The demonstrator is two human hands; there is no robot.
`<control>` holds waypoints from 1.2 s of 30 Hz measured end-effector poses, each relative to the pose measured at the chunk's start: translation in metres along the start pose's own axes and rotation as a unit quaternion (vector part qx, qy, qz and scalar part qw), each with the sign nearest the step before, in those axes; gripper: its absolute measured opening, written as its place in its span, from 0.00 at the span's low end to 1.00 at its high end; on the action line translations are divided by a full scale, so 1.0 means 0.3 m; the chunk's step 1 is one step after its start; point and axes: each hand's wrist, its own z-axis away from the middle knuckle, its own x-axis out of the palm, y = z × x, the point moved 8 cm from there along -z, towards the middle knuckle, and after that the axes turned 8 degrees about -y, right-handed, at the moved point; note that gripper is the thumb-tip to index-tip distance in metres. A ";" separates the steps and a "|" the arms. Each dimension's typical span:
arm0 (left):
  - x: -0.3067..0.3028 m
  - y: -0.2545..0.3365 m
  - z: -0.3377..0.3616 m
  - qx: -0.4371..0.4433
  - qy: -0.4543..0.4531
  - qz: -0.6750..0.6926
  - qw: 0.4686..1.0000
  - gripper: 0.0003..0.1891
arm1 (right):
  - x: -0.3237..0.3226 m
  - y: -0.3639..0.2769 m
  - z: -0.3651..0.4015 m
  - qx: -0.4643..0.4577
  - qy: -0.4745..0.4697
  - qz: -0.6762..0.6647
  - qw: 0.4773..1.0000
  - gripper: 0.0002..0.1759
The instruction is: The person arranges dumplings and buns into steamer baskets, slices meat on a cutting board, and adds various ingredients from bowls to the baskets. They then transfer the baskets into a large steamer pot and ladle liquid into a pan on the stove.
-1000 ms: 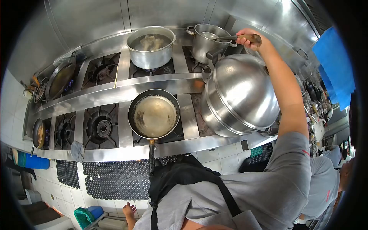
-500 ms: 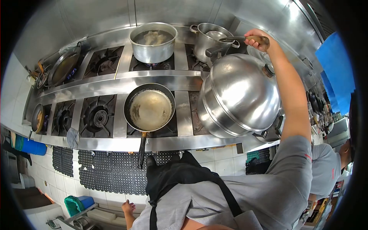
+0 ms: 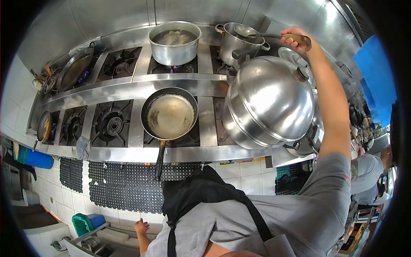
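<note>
My right hand (image 3: 293, 37) is wrapped round the wooden handle of a metal ladle (image 3: 267, 35). The ladle's bowl is at the rim of a tall two-handled steel pot (image 3: 229, 52) on the back row of burners; the pot's contents are hidden. My left hand (image 3: 142, 226) hangs low at my side, away from the stove, its fingers apart and nothing in it. In front of me a frying pan (image 3: 170, 115) with a dark handle sits on a front burner, a pale coating inside. Right of it stands a big steel pot under a domed lid (image 3: 274, 92).
A wide pot of liquid (image 3: 174, 55) sits over a lit back burner. At the far left are a wok (image 3: 76, 68) and a small pan (image 3: 44, 126). A grey cloth (image 3: 82, 148) hangs on the stove's front edge. Another person (image 3: 366, 171) stands at the right.
The ladle's bowl has come up from inside the tall pot to its rim, lifted by my right hand. My view has shifted slightly. My left hand stays low.
</note>
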 end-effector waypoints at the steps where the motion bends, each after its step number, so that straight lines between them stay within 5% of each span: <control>1: -0.001 0.002 -0.009 -0.004 -0.007 -0.002 1.000 0.21 | 0.019 -0.003 0.021 0.005 -0.016 0.011 1.000 0.14; 13: -0.184 0.109 -0.135 0.023 -0.058 -0.067 0.996 0.21 | 0.356 0.119 0.389 -0.035 -0.032 0.023 0.999 0.14; 15: -0.244 0.115 -0.198 0.026 -0.069 -0.044 0.996 0.22 | 0.410 0.183 0.431 -0.039 -0.029 0.018 0.999 0.14; 17: -0.311 0.130 -0.252 0.036 -0.076 -0.071 0.994 0.21 | 0.527 0.310 0.464 0.080 -0.170 -0.009 0.982 0.16; 18: -0.338 0.149 -0.254 0.038 -0.066 -0.081 0.994 0.20 | 0.544 0.343 0.484 0.052 -0.046 -0.010 0.998 0.21; 25: -0.464 0.224 -0.254 0.044 -0.065 -0.116 0.990 0.16 | 0.774 0.690 0.456 0.037 -0.137 -0.040 0.989 0.15; 29: -0.480 0.207 -0.239 0.043 -0.062 -0.134 0.988 0.17 | 0.925 0.839 0.504 -0.016 -0.021 0.096 0.995 0.15; 33: -0.486 0.173 -0.254 0.052 -0.077 -0.136 0.986 0.20 | 1.018 1.013 0.452 -0.028 -0.012 0.174 0.984 0.22; 36: -0.459 0.137 -0.229 0.038 -0.073 -0.118 0.990 0.18 | 1.043 1.079 0.471 -0.073 0.043 0.416 0.905 0.29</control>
